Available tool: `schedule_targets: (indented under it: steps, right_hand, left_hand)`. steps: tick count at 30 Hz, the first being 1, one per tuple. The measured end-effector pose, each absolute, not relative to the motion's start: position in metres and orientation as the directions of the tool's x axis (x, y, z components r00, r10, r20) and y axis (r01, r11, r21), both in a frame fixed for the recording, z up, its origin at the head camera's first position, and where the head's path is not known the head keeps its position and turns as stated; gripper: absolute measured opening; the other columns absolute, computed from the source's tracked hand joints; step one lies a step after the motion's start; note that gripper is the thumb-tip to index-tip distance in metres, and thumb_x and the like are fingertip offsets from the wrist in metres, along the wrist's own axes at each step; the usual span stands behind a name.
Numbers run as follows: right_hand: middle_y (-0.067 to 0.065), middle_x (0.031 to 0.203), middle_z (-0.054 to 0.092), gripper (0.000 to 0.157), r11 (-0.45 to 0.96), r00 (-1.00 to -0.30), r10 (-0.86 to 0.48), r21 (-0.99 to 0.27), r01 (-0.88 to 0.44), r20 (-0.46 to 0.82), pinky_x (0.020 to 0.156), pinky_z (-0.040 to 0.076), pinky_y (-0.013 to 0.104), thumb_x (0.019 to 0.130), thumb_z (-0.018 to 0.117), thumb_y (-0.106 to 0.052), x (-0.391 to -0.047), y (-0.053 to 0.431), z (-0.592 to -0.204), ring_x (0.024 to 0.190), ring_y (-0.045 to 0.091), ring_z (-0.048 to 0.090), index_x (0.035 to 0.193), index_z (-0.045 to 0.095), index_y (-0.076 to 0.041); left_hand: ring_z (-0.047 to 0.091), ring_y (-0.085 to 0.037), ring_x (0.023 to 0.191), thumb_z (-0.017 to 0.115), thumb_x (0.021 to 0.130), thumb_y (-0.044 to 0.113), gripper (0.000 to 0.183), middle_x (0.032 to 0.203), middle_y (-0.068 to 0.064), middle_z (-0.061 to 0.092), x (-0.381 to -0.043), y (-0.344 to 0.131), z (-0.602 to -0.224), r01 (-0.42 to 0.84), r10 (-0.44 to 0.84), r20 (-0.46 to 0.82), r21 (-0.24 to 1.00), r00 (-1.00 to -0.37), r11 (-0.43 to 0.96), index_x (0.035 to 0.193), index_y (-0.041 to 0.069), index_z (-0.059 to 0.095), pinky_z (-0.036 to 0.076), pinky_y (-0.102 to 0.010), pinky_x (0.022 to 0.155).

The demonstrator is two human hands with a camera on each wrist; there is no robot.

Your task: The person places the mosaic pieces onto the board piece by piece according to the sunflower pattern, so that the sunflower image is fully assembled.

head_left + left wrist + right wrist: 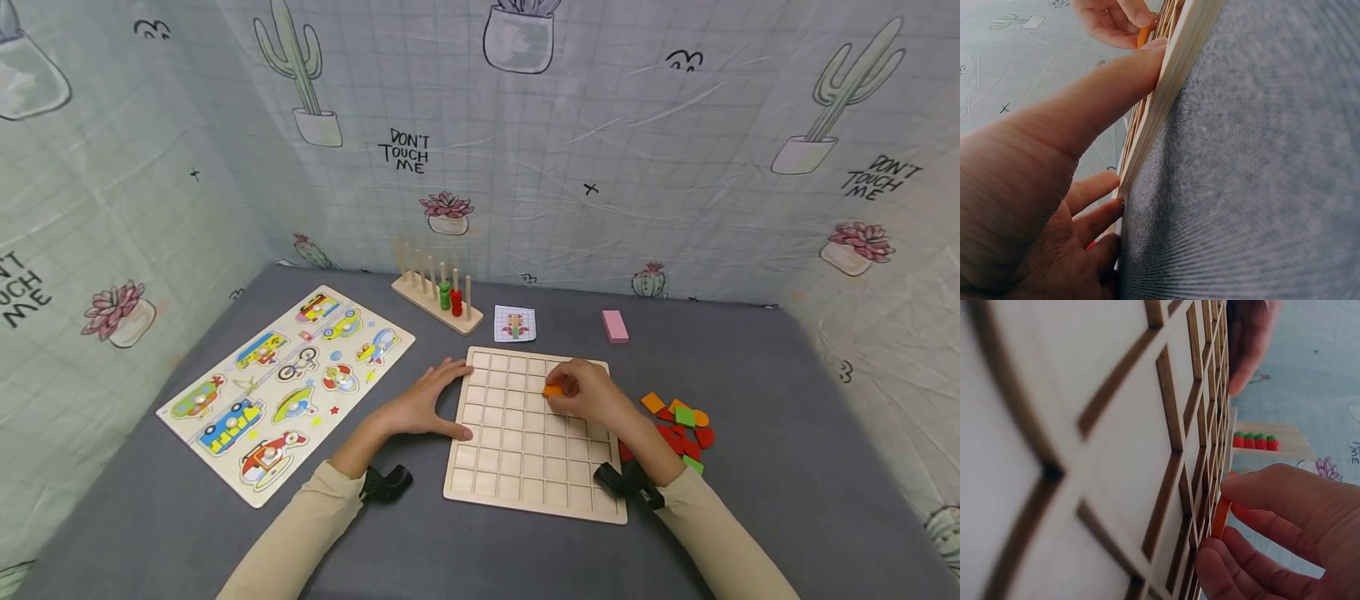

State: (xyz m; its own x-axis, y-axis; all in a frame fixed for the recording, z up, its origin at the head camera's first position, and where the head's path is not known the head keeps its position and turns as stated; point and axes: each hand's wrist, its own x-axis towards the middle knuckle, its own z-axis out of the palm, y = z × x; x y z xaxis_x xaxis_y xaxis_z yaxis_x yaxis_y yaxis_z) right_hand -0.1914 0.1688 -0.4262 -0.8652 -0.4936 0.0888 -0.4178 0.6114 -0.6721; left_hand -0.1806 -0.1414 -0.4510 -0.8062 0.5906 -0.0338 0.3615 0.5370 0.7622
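Note:
A wooden grid board point(502, 462) lies flat on the grey table. My left hand point(422, 406) steadies its left side, fingers spread; in the left wrist view the thumb point(1116, 78) presses the board's edge. Over the upper right part of the grid, my right hand point(592, 396) pinches an orange tile point(1221, 517) between thumb and fingers. That tile's lower edge is close to the grid; whether it touches cannot be told. Loose red, green and orange tiles point(684, 417) lie right of the board, partly behind the right forearm.
Left of the board lies a vehicle peg puzzle point(311, 379). Behind the board stand a peg rack point(427, 302) with green and red beads, a small pattern card point(515, 324) and a pink block point(615, 327). A printed cloth point(495, 167) hangs around the table's back and sides.

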Motion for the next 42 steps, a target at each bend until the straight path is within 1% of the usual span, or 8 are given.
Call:
schedule_targets:
  steps: [8, 15, 18, 22, 25, 34, 38, 42]
  right_hand:
    - [0.01, 0.084, 0.065, 0.016, 0.602, -0.842, -0.527, -0.648, -0.466, 0.114, 0.064, 0.049, 0.026, 0.079, 0.077, 0.0, -0.201, 0.158, -0.425, 0.072, 0.019, 0.055, 0.093, 0.07, 0.002]
    - [0.01, 0.086, 0.063, 0.011, 0.62, -0.846, -0.529, -0.648, -0.442, 0.069, 0.066, 0.049, 0.024, 0.08, 0.075, 0.002, -0.205, 0.152, -0.423, 0.074, 0.017, 0.055, 0.091, 0.071, 0.002]
    - [0.01, 0.086, 0.062, 0.011, 0.623, -0.853, -0.518, -0.656, -0.426, 0.062, 0.067, 0.049, 0.026, 0.08, 0.074, 0.003, -0.205, 0.152, -0.423, 0.074, 0.017, 0.056, 0.091, 0.071, 0.002]
    - [0.011, 0.089, 0.064, 0.012, 0.624, -0.86, -0.507, -0.662, -0.416, 0.062, 0.069, 0.051, 0.029, 0.081, 0.073, 0.004, -0.205, 0.153, -0.425, 0.077, 0.02, 0.057, 0.092, 0.072, 0.002]
    - [0.011, 0.091, 0.066, 0.013, 0.629, -0.864, -0.5, -0.658, -0.415, 0.067, 0.069, 0.05, 0.028, 0.081, 0.074, 0.004, -0.204, 0.152, -0.426, 0.077, 0.02, 0.057, 0.094, 0.073, 0.002]
    - [0.014, 0.094, 0.065, 0.017, 0.6, -0.849, -0.523, -0.674, -0.431, 0.077, 0.058, 0.042, 0.023, 0.081, 0.07, 0.005, -0.203, 0.152, -0.425, 0.069, 0.014, 0.05, 0.098, 0.072, 0.005]
    - [0.014, 0.094, 0.064, 0.02, 0.598, -0.843, -0.532, -0.669, -0.441, 0.08, 0.059, 0.041, 0.023, 0.081, 0.072, 0.005, -0.203, 0.152, -0.425, 0.07, 0.016, 0.05, 0.1, 0.071, 0.005]
    - [0.013, 0.095, 0.063, 0.021, 0.595, -0.844, -0.528, -0.669, -0.445, 0.093, 0.062, 0.043, 0.025, 0.081, 0.073, 0.003, -0.201, 0.154, -0.424, 0.074, 0.019, 0.052, 0.101, 0.071, 0.004]
  left_hand:
    - [0.004, -0.037, 0.149, 0.086, 0.074, 0.03, 0.097, 0.159, -0.018, 0.024, -0.181, -0.14, -0.447, 0.342, 0.581, -0.058, 0.758, -0.812, 0.555, 0.15, 0.003, 0.033, 0.001, -0.055, 0.12]
    - [0.005, -0.036, 0.149, 0.086, 0.074, 0.03, 0.096, 0.158, -0.018, 0.025, -0.179, -0.139, -0.445, 0.344, 0.58, -0.057, 0.757, -0.812, 0.555, 0.15, 0.003, 0.034, 0.001, -0.054, 0.121]
    - [0.005, -0.037, 0.149, 0.086, 0.074, 0.03, 0.096, 0.158, -0.018, 0.025, -0.18, -0.139, -0.445, 0.346, 0.581, -0.054, 0.757, -0.812, 0.554, 0.15, 0.003, 0.034, 0.001, -0.055, 0.12]
    - [0.005, -0.037, 0.149, 0.086, 0.074, 0.031, 0.097, 0.158, -0.018, 0.025, -0.181, -0.139, -0.446, 0.342, 0.58, -0.058, 0.758, -0.813, 0.555, 0.15, 0.003, 0.034, 0.001, -0.054, 0.12]
    - [0.004, -0.035, 0.15, 0.086, 0.074, 0.032, 0.097, 0.159, -0.017, 0.024, -0.181, -0.139, -0.446, 0.336, 0.579, -0.066, 0.758, -0.813, 0.559, 0.15, 0.004, 0.034, 0.0, -0.053, 0.121]
    - [0.005, -0.036, 0.15, 0.086, 0.074, 0.032, 0.096, 0.158, -0.017, 0.025, -0.181, -0.14, -0.447, 0.343, 0.58, -0.059, 0.755, -0.812, 0.558, 0.15, 0.003, 0.034, 0.001, -0.054, 0.121]
    - [0.005, -0.036, 0.15, 0.086, 0.074, 0.032, 0.096, 0.158, -0.017, 0.025, -0.181, -0.14, -0.446, 0.34, 0.58, -0.061, 0.758, -0.813, 0.557, 0.15, 0.003, 0.034, 0.001, -0.053, 0.121]
    - [0.004, -0.034, 0.15, 0.086, 0.074, 0.032, 0.097, 0.159, -0.016, 0.024, -0.18, -0.14, -0.446, 0.334, 0.577, -0.07, 0.757, -0.814, 0.562, 0.151, 0.005, 0.033, 0.001, -0.052, 0.121]
